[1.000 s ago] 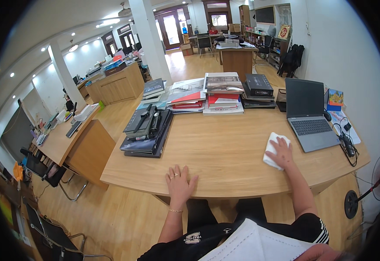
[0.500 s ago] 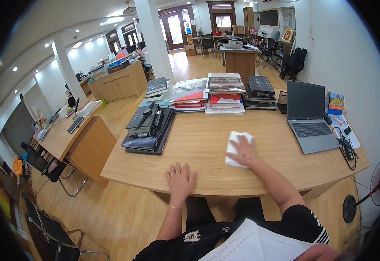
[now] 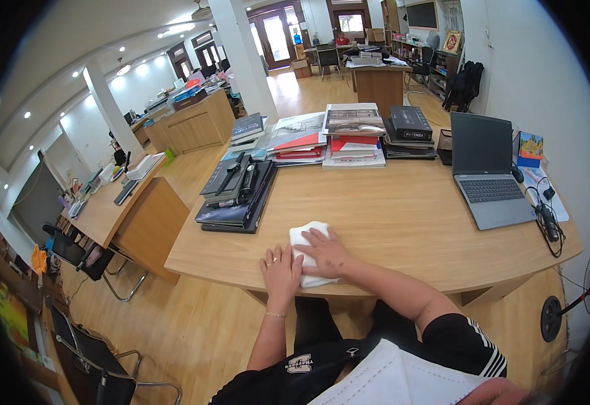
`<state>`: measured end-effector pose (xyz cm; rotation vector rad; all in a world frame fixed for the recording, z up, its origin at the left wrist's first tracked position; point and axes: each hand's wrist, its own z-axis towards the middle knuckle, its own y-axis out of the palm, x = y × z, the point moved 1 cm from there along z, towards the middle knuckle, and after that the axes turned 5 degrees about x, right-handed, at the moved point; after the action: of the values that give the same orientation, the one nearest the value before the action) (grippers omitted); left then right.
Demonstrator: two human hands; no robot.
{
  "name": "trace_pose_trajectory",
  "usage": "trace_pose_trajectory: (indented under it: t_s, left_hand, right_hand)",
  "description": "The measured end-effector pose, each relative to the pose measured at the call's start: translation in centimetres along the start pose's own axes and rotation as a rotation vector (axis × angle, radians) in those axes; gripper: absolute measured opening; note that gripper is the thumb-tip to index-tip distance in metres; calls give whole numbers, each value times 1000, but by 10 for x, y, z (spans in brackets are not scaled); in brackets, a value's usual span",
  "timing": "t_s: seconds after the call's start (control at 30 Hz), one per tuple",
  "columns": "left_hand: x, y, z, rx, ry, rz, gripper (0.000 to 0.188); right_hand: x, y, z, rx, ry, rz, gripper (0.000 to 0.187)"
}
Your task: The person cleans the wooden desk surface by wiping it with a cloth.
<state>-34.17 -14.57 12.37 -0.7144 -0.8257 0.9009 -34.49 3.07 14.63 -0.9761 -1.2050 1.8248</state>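
here's the white cloth point(image 3: 300, 237) on the worktop point(image 3: 382, 202), well left of the laptop point(image 3: 487, 172), right hand point(image 3: 325, 254) spread flat over it! left hand point(image 3: 281, 277), slightly spread too, palm-down, even farther left of the laptop.

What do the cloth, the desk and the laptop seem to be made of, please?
Cloth: matt white, probably fabric, judging by its soft, rounded edges; paper is possible.
Desk: wood or wood-look laminate with a slight sheen, judging by its grain.
Laptop: grey, matt metal or plastic; its smooth casing leaves that open.
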Motion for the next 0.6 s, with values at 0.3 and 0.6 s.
trace_pose_trajectory:
  t_s: [0.3,0.6]
  left_hand:
    - [0,-6,2,-25,39,17,53]
    - [-43,-29,16,-10,137,-175,52]
  right_hand:
    - [146,-51,-42,54,456,-165,73]
    - [261,-95,-123,163,870,-284,72]
